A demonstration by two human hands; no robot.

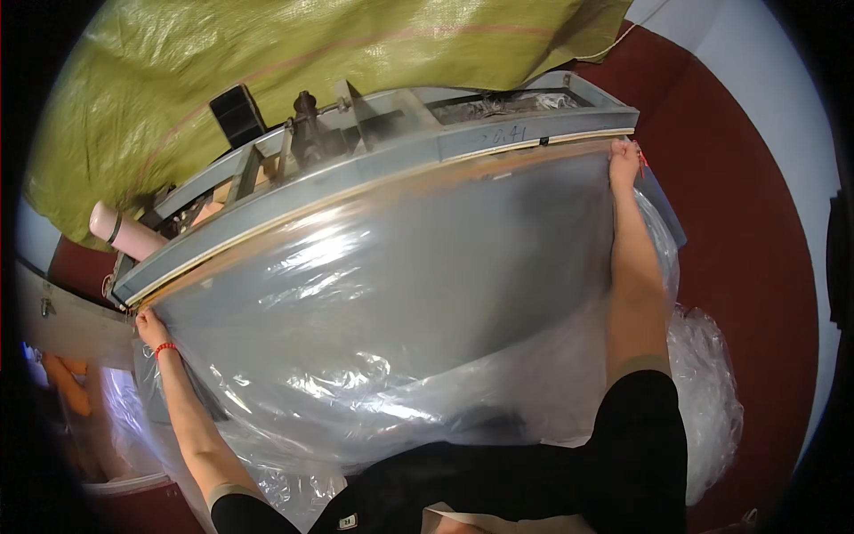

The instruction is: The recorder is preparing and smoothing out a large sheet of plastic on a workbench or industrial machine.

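A wide sheet of clear plastic film (356, 303) stretches between my two hands and hangs toward my body in shiny folds. My left hand (151, 329), with a red bead bracelet at the wrist, is closed on the film's left corner. At the far right end, my right hand (625, 164) is closed on the other corner. The film's far edge runs along the front of a long grey metal machine (374, 165), beside a pale strip and a brownish band. Both arms are spread wide.
Behind the machine lies a yellow-green woven sheet (356, 44). A dark phone (237, 116) and a pink bottle (127, 231) rest at the machine's far side. More crumpled film (707, 400) bunches at the right, above a dark red floor (738, 240). An open bin-like container (98, 427) stands lower left.
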